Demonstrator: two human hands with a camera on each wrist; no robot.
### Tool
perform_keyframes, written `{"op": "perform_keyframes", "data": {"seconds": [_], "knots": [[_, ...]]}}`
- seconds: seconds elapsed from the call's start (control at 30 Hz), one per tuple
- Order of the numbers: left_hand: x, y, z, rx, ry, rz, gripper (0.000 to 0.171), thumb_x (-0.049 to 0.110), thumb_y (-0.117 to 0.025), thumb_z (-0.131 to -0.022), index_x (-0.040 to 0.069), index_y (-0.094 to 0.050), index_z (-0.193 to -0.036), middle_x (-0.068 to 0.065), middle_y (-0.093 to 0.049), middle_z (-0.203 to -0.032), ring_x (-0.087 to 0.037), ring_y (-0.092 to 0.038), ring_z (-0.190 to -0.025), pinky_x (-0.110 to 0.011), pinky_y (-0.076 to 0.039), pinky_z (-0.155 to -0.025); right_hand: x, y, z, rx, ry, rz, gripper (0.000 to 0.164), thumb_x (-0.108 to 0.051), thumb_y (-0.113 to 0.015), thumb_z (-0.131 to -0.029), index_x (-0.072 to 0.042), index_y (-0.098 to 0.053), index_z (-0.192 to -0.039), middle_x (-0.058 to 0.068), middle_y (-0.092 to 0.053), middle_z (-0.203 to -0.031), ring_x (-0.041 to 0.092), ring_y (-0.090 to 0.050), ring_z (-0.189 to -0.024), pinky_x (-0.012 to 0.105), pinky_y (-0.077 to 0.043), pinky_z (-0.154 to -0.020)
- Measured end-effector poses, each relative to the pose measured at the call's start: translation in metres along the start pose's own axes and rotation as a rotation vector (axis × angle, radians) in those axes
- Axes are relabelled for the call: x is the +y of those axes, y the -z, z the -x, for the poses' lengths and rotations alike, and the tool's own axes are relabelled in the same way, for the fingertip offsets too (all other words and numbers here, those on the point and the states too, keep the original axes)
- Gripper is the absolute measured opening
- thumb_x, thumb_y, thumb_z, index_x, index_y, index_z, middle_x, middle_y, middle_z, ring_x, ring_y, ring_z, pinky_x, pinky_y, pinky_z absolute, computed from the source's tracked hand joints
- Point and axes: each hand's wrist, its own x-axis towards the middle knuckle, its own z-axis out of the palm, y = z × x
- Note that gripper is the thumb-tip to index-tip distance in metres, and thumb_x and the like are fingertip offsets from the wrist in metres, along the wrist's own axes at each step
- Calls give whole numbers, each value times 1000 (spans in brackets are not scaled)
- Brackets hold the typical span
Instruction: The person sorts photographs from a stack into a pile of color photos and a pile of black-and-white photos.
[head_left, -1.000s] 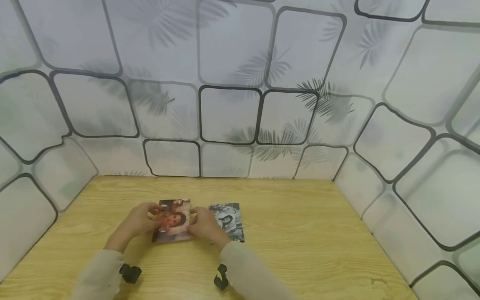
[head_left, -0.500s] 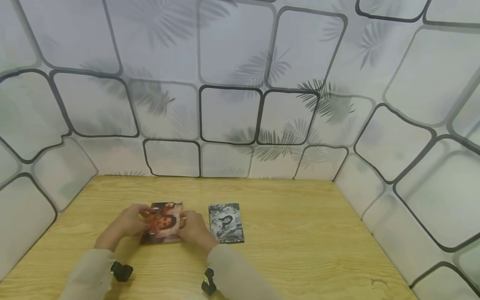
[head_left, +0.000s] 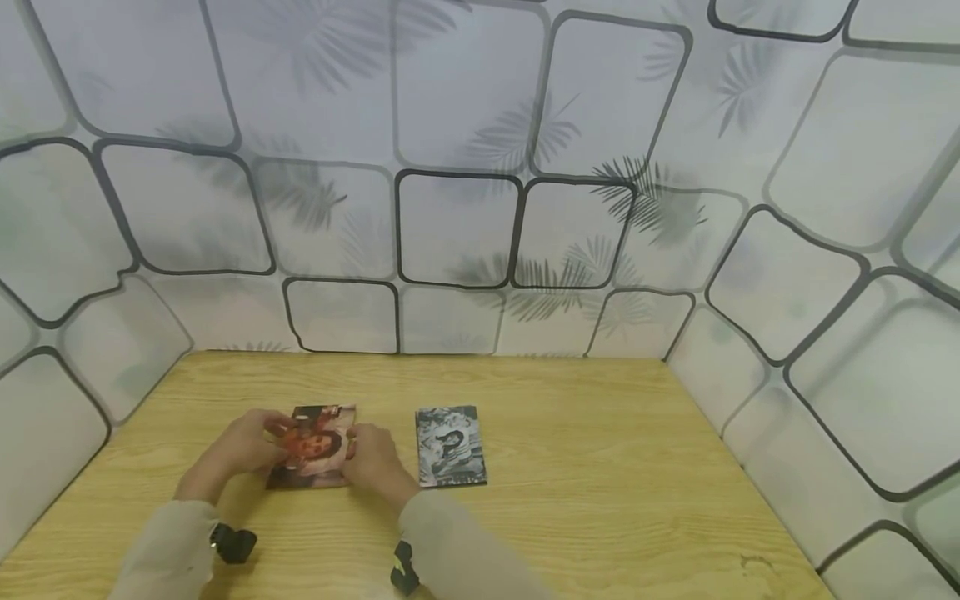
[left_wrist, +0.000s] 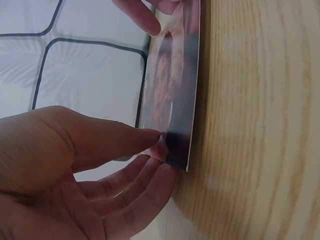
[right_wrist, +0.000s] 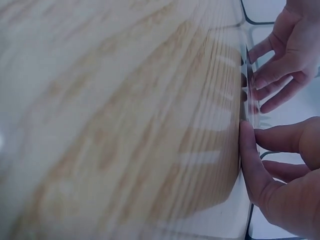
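A glossy colour photo [head_left: 315,454] with a person's portrait lies close over the tabletop, left of centre in the head view. My left hand [head_left: 249,446] holds its left edge; in the left wrist view the thumb lies on the picture side and the fingers [left_wrist: 135,207] curl at the edge. On the opposite edge my right hand [head_left: 377,461] pinches the photo between thumb and forefinger, as the right wrist view shows. To the right, apart from both hands, a black-and-white photo [head_left: 452,446] lies flat, a person pictured on it.
The wood-grain table [head_left: 585,467] runs back to a patterned curtain wall [head_left: 461,229] with leaf prints and rounded squares. Similar walls close in its left and right sides. Black wrist cameras [head_left: 234,543] sit at both sleeves.
Both hands have moved left together with the colour photo, widening the gap to the black-and-white photo. That second photo stays in place, and the right hand no longer overlaps it.
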Motion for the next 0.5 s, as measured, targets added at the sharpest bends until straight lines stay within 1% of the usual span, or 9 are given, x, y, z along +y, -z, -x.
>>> {"op": "perform_keyframes", "data": {"seconds": [0.1, 0.2, 0.27, 0.33, 0.5], "knots": [[-1, 2, 0, -5, -7, -23, 52, -4, -70, -77, -18, -58, -126, -40, -64, -112, -26, -69, -80, -36, -61, -63, -2, -3, -1, 8, -3, 19, 44, 6, -71, -76, 3, -71, -119, -7, -60, -64, 0, -46, -57, 11, -41, -57], [-3, 4, 0, -1, -27, -54, 50, -3, -70, -77, -18, -60, -124, -39, -66, -109, -31, -69, -85, -36, -60, -66, -5, -4, -1, 4, -20, 22, 42, 3, -73, -78, 1, -71, -120, -6, -63, -68, 1, -49, -61, 12, -44, -59], [-5, 5, 0, 4, -31, -68, 49, -2, -71, -77, -17, -61, -123, -37, -67, -108, -32, -69, -86, -36, -59, -67, -6, -4, -1, 1, -22, 24, 40, 1, -74, -80, 1, -72, -119, -5, -65, -71, 2, -51, -64, 13, -45, -60], [-7, 6, -1, 5, -43, -80, 49, -2, -71, -77, -16, -61, -123, -36, -68, -107, -33, -68, -87, -37, -59, -68, -8, -3, -1, -2, -26, 23, 39, 0, -74, -80, 0, -72, -119, -5, -66, -73, 2, -50, -66, 13, -45, -61], [-9, 6, -2, -1, -47, -92, 48, -1, -72, -79, -16, -61, -123, -36, -68, -107, -39, -69, -92, -43, -60, -73, -9, -2, 0, -31, -30, 6, 37, 0, -71, -82, 0, -72, -119, -5, -59, -66, 3, -44, -60, 13, -39, -55]]}}
